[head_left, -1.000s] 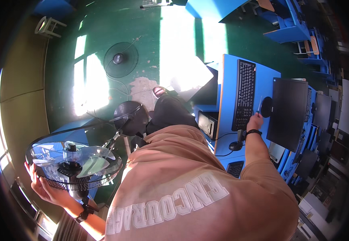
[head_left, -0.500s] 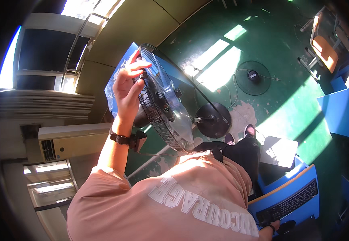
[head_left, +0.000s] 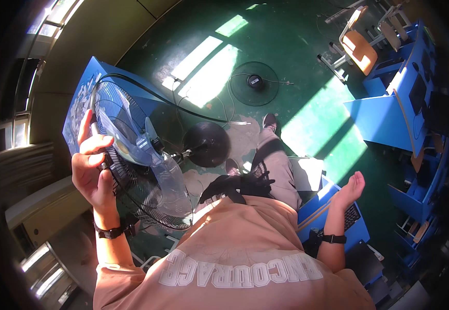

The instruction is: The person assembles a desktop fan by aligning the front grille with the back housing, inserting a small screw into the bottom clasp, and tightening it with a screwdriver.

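Observation:
In the head view, my left hand (head_left: pixel 94 168) grips the rim of a standing fan's (head_left: pixel 136 150) black wire cage, index finger stretched out. Clear blades (head_left: pixel 170 173) stand exposed within the cage, facing right. From the cage's top, a thin black strip (head_left: pixel 167 99) arcs out to the right, ending above the fan's round black base (head_left: pixel 207 144). At the right, my right hand (head_left: pixel 349 191) is raised palm up, slightly cupped, with nothing seen in it. A keyboard (head_left: pixel 351 216) on a blue desk lies beneath that hand, partly hidden by it.
A round wire guard (head_left: pixel 242 93) with a black centre lies on the green floor, a cord beside it. Behind the fan stands a blue table (head_left: pixel 92 77). At the right are wooden-seated chairs (head_left: pixel 359 51) and blue desks (head_left: pixel 384 116). A pale board (head_left: pixel 307 173) lies near my legs.
My view has turned, so the fan sits further left. My right hand has come up off the desk by the keyboard. My left hand stays on the cage. The black strip sticks out further right.

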A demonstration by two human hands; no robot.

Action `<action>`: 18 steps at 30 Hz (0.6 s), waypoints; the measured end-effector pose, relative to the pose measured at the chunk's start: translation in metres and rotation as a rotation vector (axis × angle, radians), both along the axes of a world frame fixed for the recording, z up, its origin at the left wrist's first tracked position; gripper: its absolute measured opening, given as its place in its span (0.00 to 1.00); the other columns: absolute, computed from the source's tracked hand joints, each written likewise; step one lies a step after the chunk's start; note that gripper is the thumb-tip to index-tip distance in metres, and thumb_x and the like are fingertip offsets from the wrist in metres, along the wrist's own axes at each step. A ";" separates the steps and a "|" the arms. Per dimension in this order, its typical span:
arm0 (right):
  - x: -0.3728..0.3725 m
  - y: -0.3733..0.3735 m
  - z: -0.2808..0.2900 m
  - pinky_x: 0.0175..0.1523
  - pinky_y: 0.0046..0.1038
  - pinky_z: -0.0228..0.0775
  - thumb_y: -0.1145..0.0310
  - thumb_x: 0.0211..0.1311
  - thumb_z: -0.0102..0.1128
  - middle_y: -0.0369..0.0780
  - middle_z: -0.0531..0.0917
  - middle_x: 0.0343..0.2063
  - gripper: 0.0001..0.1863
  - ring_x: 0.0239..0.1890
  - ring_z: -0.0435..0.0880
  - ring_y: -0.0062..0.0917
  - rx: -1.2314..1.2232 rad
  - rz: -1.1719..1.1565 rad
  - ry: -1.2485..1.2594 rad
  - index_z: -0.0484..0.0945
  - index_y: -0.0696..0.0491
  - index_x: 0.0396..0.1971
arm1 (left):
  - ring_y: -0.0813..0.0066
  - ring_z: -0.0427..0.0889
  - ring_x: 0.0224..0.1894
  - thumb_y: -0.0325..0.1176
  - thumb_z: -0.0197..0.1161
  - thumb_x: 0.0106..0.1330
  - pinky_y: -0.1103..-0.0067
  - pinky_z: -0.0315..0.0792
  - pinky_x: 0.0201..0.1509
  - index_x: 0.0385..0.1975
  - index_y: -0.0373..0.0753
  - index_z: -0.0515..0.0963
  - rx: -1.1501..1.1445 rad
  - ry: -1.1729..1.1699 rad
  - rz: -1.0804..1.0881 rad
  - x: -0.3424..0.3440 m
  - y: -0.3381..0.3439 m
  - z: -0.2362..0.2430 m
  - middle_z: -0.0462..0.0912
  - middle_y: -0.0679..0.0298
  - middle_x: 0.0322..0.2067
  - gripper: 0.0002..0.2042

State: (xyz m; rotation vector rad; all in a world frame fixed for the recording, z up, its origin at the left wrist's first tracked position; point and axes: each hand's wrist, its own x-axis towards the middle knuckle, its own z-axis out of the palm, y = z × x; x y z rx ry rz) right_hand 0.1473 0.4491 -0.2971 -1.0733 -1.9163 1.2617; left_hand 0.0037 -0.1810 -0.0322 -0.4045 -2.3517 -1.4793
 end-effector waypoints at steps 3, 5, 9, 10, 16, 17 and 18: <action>-0.136 -0.007 -0.021 0.63 0.27 0.73 0.78 0.76 0.54 0.41 0.81 0.51 0.15 0.53 0.80 0.26 -0.177 0.102 0.123 0.77 0.62 0.59 | 0.40 0.69 0.73 0.49 0.72 0.72 0.40 0.47 0.81 0.45 0.46 0.79 -0.101 0.043 -0.038 -0.004 -0.004 0.002 0.87 0.56 0.53 0.16; -0.211 -0.005 -0.057 0.55 0.25 0.73 0.77 0.74 0.56 0.37 0.81 0.46 0.14 0.45 0.78 0.21 -0.225 0.241 0.095 0.79 0.61 0.56 | 0.29 0.55 0.80 0.49 0.71 0.73 0.34 0.38 0.82 0.45 0.50 0.81 -0.026 0.031 -0.044 -0.007 0.002 0.001 0.85 0.61 0.58 0.13; -0.353 -0.014 -0.179 0.55 0.26 0.75 0.77 0.73 0.59 0.34 0.82 0.40 0.10 0.42 0.80 0.21 -0.191 0.381 -0.194 0.82 0.58 0.51 | 0.29 0.56 0.80 0.49 0.71 0.73 0.35 0.40 0.81 0.44 0.49 0.81 -0.071 -0.062 0.121 -0.014 0.024 -0.018 0.84 0.60 0.59 0.13; -0.382 -0.029 -0.216 0.49 0.25 0.76 0.77 0.73 0.58 0.33 0.82 0.36 0.09 0.37 0.79 0.18 -0.214 0.295 -0.180 0.84 0.57 0.48 | 0.29 0.56 0.80 0.49 0.71 0.73 0.35 0.40 0.81 0.44 0.49 0.81 -0.091 -0.086 0.166 -0.014 0.030 -0.025 0.84 0.60 0.59 0.13; -0.528 -0.079 -0.382 0.51 0.38 0.80 0.62 0.69 0.64 0.42 0.85 0.42 0.16 0.39 0.83 0.29 -0.391 0.395 -0.979 0.84 0.56 0.50 | 0.28 0.57 0.79 0.48 0.71 0.72 0.35 0.42 0.81 0.44 0.48 0.82 -0.208 -0.214 0.381 -0.021 0.042 -0.086 0.83 0.58 0.60 0.12; -0.542 -0.085 -0.407 0.51 0.40 0.80 0.59 0.69 0.66 0.44 0.86 0.43 0.18 0.40 0.84 0.31 -0.388 0.414 -1.108 0.84 0.56 0.51 | 0.28 0.57 0.79 0.47 0.71 0.72 0.35 0.43 0.81 0.44 0.48 0.82 -0.229 -0.229 0.411 -0.023 0.042 -0.097 0.83 0.58 0.60 0.12; -0.553 -0.087 -0.433 0.52 0.42 0.81 0.57 0.68 0.67 0.45 0.87 0.44 0.20 0.40 0.84 0.33 -0.394 0.434 -1.207 0.84 0.55 0.51 | 0.28 0.57 0.79 0.47 0.71 0.72 0.36 0.43 0.81 0.44 0.48 0.82 -0.247 -0.244 0.438 -0.025 0.041 -0.107 0.82 0.57 0.61 0.12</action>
